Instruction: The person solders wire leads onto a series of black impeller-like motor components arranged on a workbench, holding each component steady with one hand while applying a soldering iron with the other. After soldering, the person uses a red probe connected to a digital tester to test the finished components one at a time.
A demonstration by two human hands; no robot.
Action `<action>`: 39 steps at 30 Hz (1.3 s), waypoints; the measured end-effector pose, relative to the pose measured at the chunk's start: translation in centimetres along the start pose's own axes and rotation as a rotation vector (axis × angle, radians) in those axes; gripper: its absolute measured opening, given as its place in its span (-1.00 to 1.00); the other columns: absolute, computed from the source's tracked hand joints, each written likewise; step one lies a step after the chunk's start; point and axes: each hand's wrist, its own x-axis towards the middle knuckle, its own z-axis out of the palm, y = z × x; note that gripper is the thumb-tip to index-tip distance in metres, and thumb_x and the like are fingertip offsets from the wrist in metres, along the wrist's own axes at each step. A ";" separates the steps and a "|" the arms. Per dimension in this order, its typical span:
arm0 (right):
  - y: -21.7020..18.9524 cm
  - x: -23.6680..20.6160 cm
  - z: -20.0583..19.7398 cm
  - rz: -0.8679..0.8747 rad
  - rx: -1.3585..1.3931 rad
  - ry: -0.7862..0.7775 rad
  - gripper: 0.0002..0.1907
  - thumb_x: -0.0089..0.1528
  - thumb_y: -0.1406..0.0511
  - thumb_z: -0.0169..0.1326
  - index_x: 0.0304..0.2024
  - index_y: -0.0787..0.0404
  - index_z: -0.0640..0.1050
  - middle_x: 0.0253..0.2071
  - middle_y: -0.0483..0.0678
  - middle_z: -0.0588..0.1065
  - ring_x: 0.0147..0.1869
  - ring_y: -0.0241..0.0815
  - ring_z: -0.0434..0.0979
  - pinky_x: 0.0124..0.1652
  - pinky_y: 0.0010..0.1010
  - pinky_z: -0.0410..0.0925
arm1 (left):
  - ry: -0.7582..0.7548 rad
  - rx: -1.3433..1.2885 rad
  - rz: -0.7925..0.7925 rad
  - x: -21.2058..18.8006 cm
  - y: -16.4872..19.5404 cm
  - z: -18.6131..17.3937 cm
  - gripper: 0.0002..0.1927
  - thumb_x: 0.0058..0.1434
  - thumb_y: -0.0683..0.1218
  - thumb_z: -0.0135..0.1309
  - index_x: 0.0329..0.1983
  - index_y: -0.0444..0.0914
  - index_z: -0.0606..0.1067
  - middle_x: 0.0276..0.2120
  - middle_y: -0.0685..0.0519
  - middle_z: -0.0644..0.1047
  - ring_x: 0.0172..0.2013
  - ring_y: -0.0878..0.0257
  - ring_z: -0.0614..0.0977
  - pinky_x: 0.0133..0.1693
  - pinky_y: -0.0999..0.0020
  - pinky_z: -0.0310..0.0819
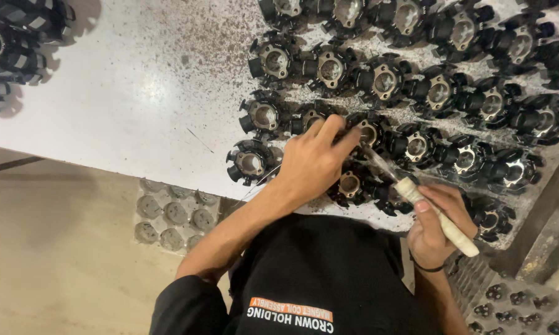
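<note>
My left hand [313,160] rests on a black round part with a metal centre [367,131], fingers curled on its rim, steadying it on the white table [136,93]. My right hand [437,226] grips a tool with a pale wrapped handle [441,218]; its thin metal tip points up and left toward that part. A similar black part [349,185] lies just below my left hand. Several rows of the same black parts [441,93] cover the table's right side.
More black parts [9,43] are stacked at the far left corner. A grey tray with round pockets [174,214] sits below the table edge, and a second tray holding small dark pieces [521,304] is at the lower right. Dark specks litter the table.
</note>
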 end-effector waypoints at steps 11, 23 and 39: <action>-0.6 1.5 1.2 0.037 -0.067 -0.048 -0.84 0.33 0.43 0.14 -0.12 0.50 0.55 -0.10 0.21 0.54 -0.09 -0.08 0.60 -0.10 -0.44 0.47 | -0.220 -0.039 -0.111 -1.0 -1.5 3.5 -0.77 -0.07 -0.20 0.19 -0.28 -0.30 0.56 -0.29 -0.06 0.47 -0.42 0.07 0.63 -0.50 0.14 0.49; 0.3 1.7 0.9 0.189 0.214 -0.046 -0.85 0.39 0.49 0.07 -0.02 0.49 0.54 -0.06 0.22 0.51 -0.14 -0.07 0.60 -0.15 -0.35 0.56 | -0.249 -0.168 -0.133 -0.4 -1.8 2.4 -0.72 0.13 -0.25 0.14 -0.07 -0.34 0.61 -0.27 -0.07 0.48 -0.44 0.03 0.64 -0.43 0.15 0.54; 0.5 1.1 1.0 0.171 0.259 0.035 -0.83 0.35 0.47 0.09 -0.05 0.51 0.54 -0.05 0.22 0.50 -0.06 -0.05 0.60 -0.10 -0.35 0.58 | -0.159 -0.122 -0.090 -1.0 -2.0 3.2 -0.72 0.08 -0.27 0.13 -0.11 -0.31 0.60 -0.23 0.01 0.49 -0.38 0.08 0.64 -0.41 0.18 0.52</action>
